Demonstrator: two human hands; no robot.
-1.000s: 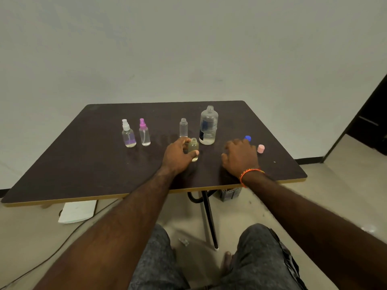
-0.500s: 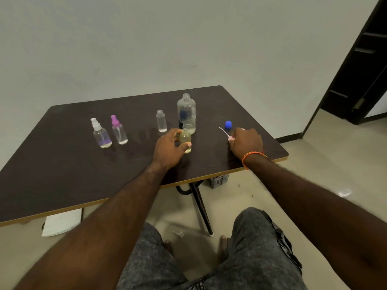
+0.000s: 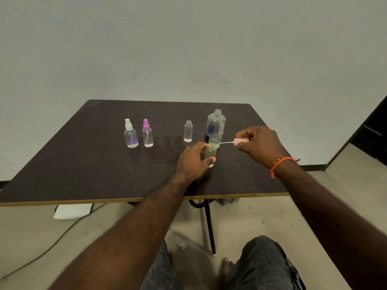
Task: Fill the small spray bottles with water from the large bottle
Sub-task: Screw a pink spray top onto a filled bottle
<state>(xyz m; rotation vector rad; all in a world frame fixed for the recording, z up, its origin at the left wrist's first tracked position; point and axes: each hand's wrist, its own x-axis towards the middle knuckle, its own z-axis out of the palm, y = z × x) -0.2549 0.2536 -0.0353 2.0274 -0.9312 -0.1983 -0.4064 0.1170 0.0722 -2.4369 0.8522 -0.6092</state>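
My left hand (image 3: 193, 162) grips a small yellowish spray bottle (image 3: 210, 153) standing uncapped on the dark table (image 3: 83, 174). My right hand (image 3: 259, 143) holds a pink spray cap (image 3: 239, 141) above the table, its thin white tube pointing left toward that bottle's mouth. Right behind stands the large clear bottle (image 3: 215, 127), uncapped, with a blue label. An open small clear bottle (image 3: 188, 131) stands to its left. Farther left stand two capped spray bottles, one with a white top (image 3: 130, 134) and one with a purple top (image 3: 147, 133).
The table's yellow front edge (image 3: 146, 199) runs across the view, with my knees below it. A white box (image 3: 73, 211) and a cable lie on the floor at left. A dark doorway (image 3: 372, 130) is at the right.
My right hand has lifted the pink spray cap off the table and brought it left toward the yellowish bottle. My left hand keeps its grip on that bottle.
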